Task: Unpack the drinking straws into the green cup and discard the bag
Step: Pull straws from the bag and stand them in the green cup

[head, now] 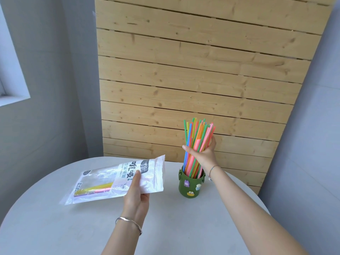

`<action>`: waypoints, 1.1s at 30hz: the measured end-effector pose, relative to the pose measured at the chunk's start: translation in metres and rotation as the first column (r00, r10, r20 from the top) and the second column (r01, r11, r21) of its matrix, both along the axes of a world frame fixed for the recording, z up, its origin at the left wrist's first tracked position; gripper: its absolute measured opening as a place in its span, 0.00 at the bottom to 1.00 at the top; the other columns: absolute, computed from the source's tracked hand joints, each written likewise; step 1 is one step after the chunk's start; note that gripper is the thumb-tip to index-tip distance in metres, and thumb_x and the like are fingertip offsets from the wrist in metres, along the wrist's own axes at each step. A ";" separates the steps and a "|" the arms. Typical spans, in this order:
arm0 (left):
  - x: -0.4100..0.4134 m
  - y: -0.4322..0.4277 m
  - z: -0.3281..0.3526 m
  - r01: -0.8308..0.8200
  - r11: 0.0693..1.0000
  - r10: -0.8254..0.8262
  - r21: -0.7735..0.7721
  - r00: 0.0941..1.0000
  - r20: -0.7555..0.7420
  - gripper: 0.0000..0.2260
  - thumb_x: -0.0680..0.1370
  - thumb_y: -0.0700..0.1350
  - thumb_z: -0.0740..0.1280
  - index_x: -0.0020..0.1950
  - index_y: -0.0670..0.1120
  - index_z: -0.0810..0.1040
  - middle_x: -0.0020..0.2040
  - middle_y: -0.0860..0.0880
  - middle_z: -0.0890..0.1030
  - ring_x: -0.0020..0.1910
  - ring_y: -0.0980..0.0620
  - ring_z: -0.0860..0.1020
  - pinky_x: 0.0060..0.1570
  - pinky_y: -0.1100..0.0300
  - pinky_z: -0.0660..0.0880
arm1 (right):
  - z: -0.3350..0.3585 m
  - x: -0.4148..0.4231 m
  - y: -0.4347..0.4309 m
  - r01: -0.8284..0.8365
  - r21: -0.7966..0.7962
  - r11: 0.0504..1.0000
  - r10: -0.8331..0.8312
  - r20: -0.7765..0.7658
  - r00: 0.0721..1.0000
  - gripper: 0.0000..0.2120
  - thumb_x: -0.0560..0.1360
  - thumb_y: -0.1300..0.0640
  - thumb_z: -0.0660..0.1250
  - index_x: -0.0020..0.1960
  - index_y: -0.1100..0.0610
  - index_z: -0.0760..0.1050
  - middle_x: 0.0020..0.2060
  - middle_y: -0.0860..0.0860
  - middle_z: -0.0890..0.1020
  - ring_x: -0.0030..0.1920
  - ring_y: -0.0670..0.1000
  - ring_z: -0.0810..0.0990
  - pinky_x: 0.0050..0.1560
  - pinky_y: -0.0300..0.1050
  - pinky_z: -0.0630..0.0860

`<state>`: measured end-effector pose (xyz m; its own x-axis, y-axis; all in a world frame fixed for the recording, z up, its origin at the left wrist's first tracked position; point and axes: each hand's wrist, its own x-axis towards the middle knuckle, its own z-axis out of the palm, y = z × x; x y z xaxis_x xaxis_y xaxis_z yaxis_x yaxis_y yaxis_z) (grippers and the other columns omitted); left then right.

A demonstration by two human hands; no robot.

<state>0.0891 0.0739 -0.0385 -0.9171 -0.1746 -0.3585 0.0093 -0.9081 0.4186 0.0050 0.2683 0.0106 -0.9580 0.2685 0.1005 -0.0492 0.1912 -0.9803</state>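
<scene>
A green cup (pixel 191 186) with small cartoon stickers stands on the round white table (pixel 184 227), right of centre. A bundle of colourful straws (pixel 197 137) stands upright with its lower ends inside the cup. My right hand (pixel 204 153) is wrapped around the bundle just above the rim. My left hand (pixel 135 196) grips the open end of a clear and white plastic bag (pixel 114 181), held flat just above the table's left side. A few yellow, pink and purple straws (pixel 95 189) still lie inside the bag.
A slatted wooden panel (pixel 202 70) leans against the grey wall right behind the table. A window recess (pixel 11 70) is at the far left. The table's curved edge runs close behind the cup.
</scene>
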 end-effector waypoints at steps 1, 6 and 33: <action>0.000 0.000 0.000 0.004 1.000 -0.004 -0.003 1.000 -0.003 0.19 0.78 0.40 0.67 0.69 0.43 0.73 0.60 0.47 0.81 0.49 0.56 0.81 0.37 0.64 0.81 | 0.001 -0.003 0.000 -0.003 0.010 1.000 0.003 0.009 1.000 0.54 0.59 0.50 0.81 0.74 0.51 0.50 0.61 0.48 0.76 0.59 0.49 0.76 0.64 0.49 0.73; -0.004 -0.001 0.000 0.020 1.000 -0.020 -0.015 1.000 -0.017 0.18 0.78 0.40 0.67 0.68 0.44 0.74 0.56 0.49 0.82 0.48 0.56 0.82 0.38 0.64 0.81 | -0.001 -0.010 -0.003 -0.051 0.003 0.999 0.051 0.051 0.997 0.25 0.63 0.56 0.79 0.57 0.57 0.74 0.49 0.52 0.82 0.50 0.53 0.81 0.42 0.38 0.75; 0.000 0.009 0.003 0.052 0.996 -0.053 -0.079 0.999 -0.010 0.19 0.77 0.41 0.68 0.68 0.42 0.74 0.60 0.47 0.82 0.47 0.56 0.82 0.36 0.65 0.81 | -0.020 0.054 0.010 0.055 -0.085 0.995 -0.063 -0.087 0.994 0.45 0.63 0.62 0.78 0.71 0.55 0.54 0.63 0.50 0.73 0.62 0.49 0.74 0.54 0.38 0.73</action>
